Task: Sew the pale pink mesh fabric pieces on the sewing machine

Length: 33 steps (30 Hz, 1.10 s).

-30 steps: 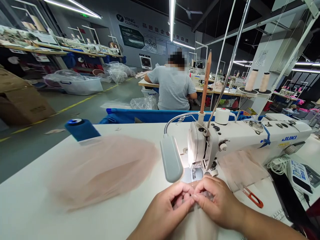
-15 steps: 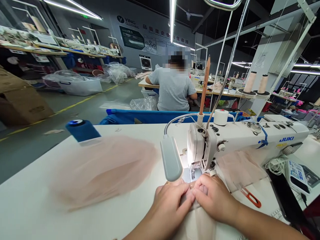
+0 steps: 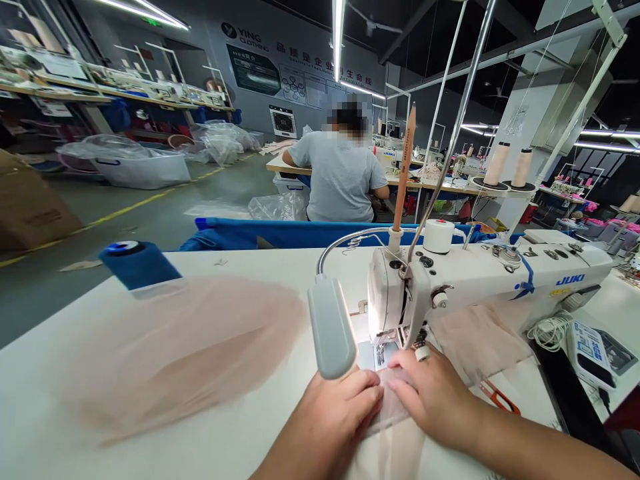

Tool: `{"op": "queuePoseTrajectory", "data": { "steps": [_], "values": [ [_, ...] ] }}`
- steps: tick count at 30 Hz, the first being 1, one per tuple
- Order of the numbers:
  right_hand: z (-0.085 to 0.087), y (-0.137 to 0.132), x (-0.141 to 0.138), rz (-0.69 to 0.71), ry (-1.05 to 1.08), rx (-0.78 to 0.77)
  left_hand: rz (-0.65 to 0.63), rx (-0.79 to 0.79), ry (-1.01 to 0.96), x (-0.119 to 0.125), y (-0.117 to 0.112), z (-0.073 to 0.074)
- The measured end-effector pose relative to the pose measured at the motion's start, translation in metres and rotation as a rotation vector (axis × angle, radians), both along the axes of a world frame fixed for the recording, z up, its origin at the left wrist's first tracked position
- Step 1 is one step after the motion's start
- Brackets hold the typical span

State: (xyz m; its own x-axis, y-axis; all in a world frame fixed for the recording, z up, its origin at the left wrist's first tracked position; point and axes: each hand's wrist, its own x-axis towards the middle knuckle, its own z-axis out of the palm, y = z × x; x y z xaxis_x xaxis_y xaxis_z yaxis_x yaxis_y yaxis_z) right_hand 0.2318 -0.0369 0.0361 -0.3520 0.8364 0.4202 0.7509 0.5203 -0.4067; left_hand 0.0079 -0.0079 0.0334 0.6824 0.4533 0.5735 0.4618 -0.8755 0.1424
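Observation:
Sheer pale pink fabric (image 3: 393,403) lies in front of the presser foot (image 3: 385,353) of a white sewing machine (image 3: 500,273) and hangs toward me. My left hand (image 3: 343,403) has its fingers curled on the fabric's left side, close below the grey lamp head (image 3: 333,330). On the right side, my right hand (image 3: 437,393) holds the fabric with thumb and forefinger, its fingertips just in front of the foot. The fingertips of both hands are partly hidden. Another sheer pink piece (image 3: 200,360) is spread on the table to the left.
A blue thread cone (image 3: 143,265) lies at the table's far left. Orange-handled thread snips (image 3: 500,398), more pink fabric (image 3: 483,337), a coiled white cable (image 3: 550,332) and a control box (image 3: 593,353) are at the right. A person in grey (image 3: 340,177) sits ahead, facing away.
My hands have moved slightly apart, uncovering more fabric between them. The right thumb and forefinger have come away from the left fingers. The whole view has shifted a little.

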Motion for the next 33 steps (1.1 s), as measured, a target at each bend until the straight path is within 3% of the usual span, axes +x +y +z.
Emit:
{"op": "queuePoseTrajectory", "data": {
  "steps": [5,9,12,24,28,33],
  "values": [
    [-0.002,-0.005,0.002,0.118,-0.048,0.070,0.046,0.031,-0.065,0.002,0.001,-0.021],
    [-0.003,-0.001,0.001,0.088,-0.076,0.070,0.104,0.041,-0.089,0.003,0.002,-0.037],
    [-0.004,0.003,0.002,0.054,-0.070,0.085,0.127,0.052,-0.093,0.003,0.004,-0.041],
    [-0.008,0.012,-0.001,0.014,-0.049,0.139,0.185,0.067,-0.056,0.003,0.011,-0.044],
    [0.002,0.006,0.006,0.014,-0.102,0.114,0.137,0.006,-0.036,-0.005,0.005,-0.035],
    [0.025,-0.012,0.021,0.271,-0.085,-0.071,0.099,-0.167,0.037,-0.023,-0.011,-0.018]
  ]
}}
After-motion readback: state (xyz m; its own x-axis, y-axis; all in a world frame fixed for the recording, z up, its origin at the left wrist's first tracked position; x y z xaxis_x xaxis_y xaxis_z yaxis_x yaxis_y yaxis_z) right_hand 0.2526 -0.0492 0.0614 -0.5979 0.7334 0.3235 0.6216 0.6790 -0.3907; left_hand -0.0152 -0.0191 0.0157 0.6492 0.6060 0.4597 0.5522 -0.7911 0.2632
